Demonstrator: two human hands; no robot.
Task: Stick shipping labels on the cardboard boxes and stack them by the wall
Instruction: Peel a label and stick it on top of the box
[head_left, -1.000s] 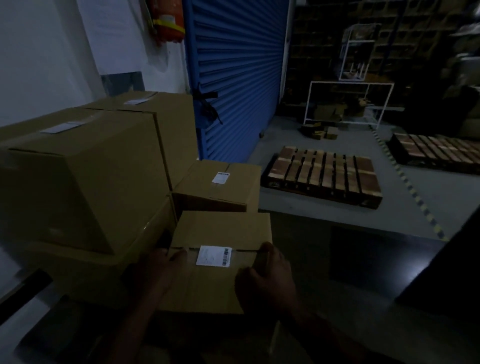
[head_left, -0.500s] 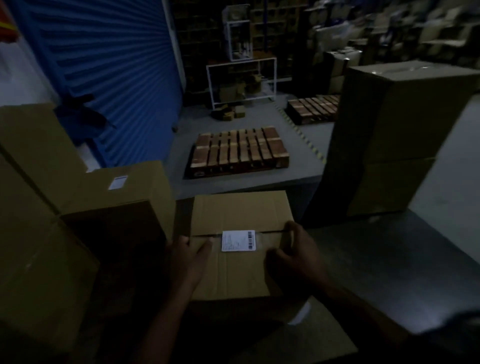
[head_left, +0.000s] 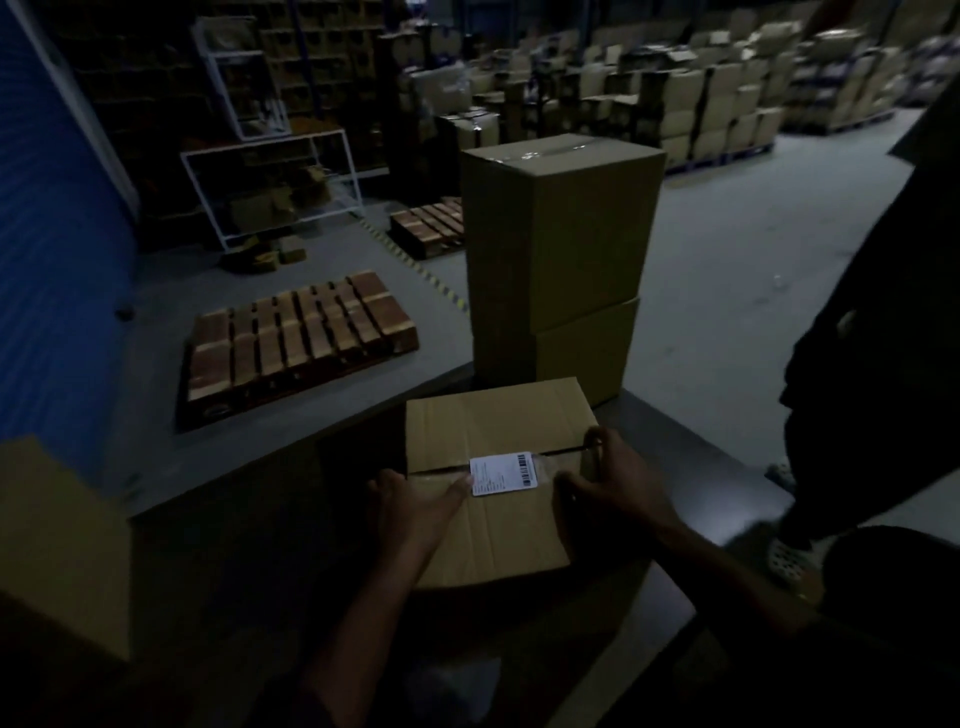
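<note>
a blue ribbed roller shutter (head_left: 57, 270) is filling the left edge of the frame. a stack of two tall brown cardboard boxes (head_left: 558, 260) is standing on the grey floor at the centre, the upper one taped across its top. a wooden slatted pallet (head_left: 296, 338) is lying flat at centre left. a smaller brown cardboard box (head_left: 493, 431) is sitting in the lower centre, just in front of the stack, with a white barcoded shipping label (head_left: 503, 473) stuck across its flap seam. the left hand (head_left: 415, 512) is gripping the box's left edge, thumb lying on top beside the label. the right hand (head_left: 608, 488) is curling round the right edge, fingers hooking over the seam end.
</note>
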